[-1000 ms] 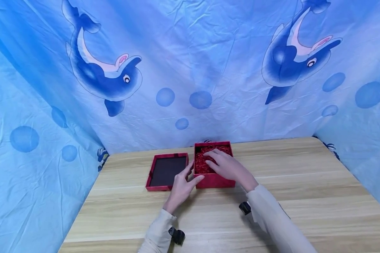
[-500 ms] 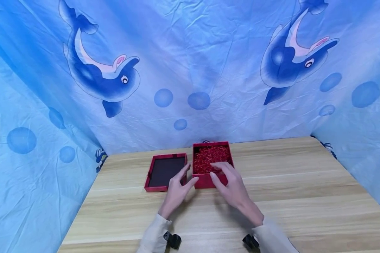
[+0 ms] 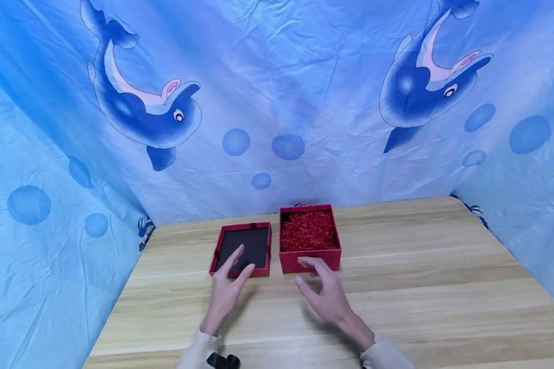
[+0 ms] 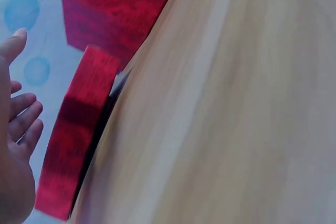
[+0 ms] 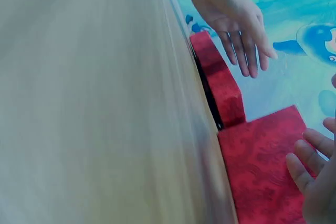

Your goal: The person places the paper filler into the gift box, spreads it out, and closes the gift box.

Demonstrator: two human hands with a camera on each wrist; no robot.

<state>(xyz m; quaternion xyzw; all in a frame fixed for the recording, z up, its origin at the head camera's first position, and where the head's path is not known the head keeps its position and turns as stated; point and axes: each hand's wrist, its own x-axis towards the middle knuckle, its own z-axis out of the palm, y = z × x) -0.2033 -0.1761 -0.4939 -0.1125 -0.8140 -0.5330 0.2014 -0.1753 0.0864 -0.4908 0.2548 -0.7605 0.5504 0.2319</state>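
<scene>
A red patterned gift box (image 3: pixel 288 262) stands on the table, filled with red shredded paper (image 3: pixel 307 230). To its left lies the box lid (image 3: pixel 249 241), inside up, with a black lining. My left hand (image 3: pixel 222 292) hovers over the lid's front edge, fingers spread and holding nothing. In the left wrist view its palm (image 4: pixel 13 177) is beside the lid's red side wall (image 4: pixel 76 129). My right hand (image 3: pixel 329 297) is in front of the box, thumb apart from loosely bent fingers. The right wrist view shows its fingers (image 5: pixel 307 158) close by the box wall (image 5: pixel 257 166), gripping nothing.
The light wood table (image 3: pixel 420 277) extends to both sides and toward me. Behind it hangs a blue curtain (image 3: pixel 268 92) with dolphins and bubbles, right at the table's back edge. A small black camera (image 3: pixel 223 361) sits at my left wrist.
My right hand has drawn back out of the box toward me, leaving the shredded paper in full view. My left hand has left the box's side and moved left over the lid.
</scene>
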